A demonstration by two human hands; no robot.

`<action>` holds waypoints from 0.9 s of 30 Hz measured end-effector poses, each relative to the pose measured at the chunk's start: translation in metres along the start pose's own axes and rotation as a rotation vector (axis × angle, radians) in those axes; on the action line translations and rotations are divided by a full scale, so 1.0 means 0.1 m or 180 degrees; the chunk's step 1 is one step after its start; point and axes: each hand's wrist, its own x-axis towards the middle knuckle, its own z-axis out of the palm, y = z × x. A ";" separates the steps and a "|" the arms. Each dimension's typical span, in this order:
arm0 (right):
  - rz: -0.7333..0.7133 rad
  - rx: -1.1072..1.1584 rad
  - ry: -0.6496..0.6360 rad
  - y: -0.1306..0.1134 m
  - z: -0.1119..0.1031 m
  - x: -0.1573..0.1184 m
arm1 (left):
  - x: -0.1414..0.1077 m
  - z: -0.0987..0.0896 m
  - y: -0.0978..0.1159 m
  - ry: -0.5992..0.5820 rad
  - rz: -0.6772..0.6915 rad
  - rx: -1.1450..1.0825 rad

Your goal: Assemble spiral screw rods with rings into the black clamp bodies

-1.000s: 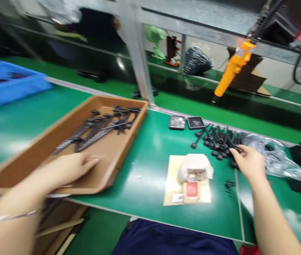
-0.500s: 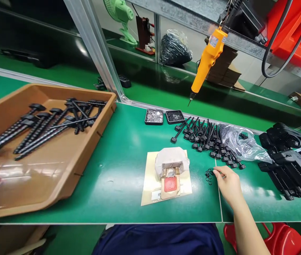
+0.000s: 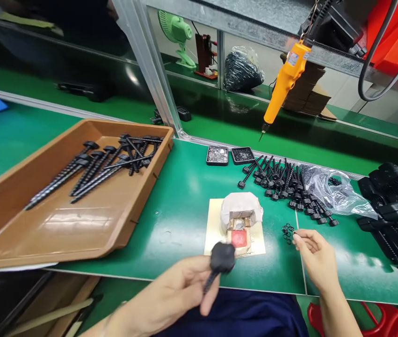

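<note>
My left hand (image 3: 174, 299) is closed around a black threaded rod with a round knob head (image 3: 221, 259), held in front of my lap near the table's front edge. My right hand (image 3: 316, 257) rests on the green table (image 3: 184, 196) with thumb and forefinger pinched on a small black ring, right beside a little cluster of black rings (image 3: 287, 232). Between the hands, a small fixture wrapped in white tape with a red patch (image 3: 241, 217) sits on a cream card. A brown tray (image 3: 61, 229) at the left holds several black rods (image 3: 93, 171).
A pile of black knob parts (image 3: 286, 185) and two small black dishes (image 3: 229, 155) lie behind the fixture. A clear plastic bag (image 3: 335, 189) and black housings (image 3: 395, 210) sit at the right. An orange electric screwdriver (image 3: 285, 82) hangs above. A metal post (image 3: 149, 65) rises behind the tray.
My left hand left the brown tray and came to the front centre carrying a black rod. My right hand moved from the pile of black parts to the small rings and pinched one.
</note>
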 end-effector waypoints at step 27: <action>0.0405 0.3026 -0.1396 -0.90 0.56 -0.36 | 0.28 0.36 0.14 0.0044 0.1890 0.1753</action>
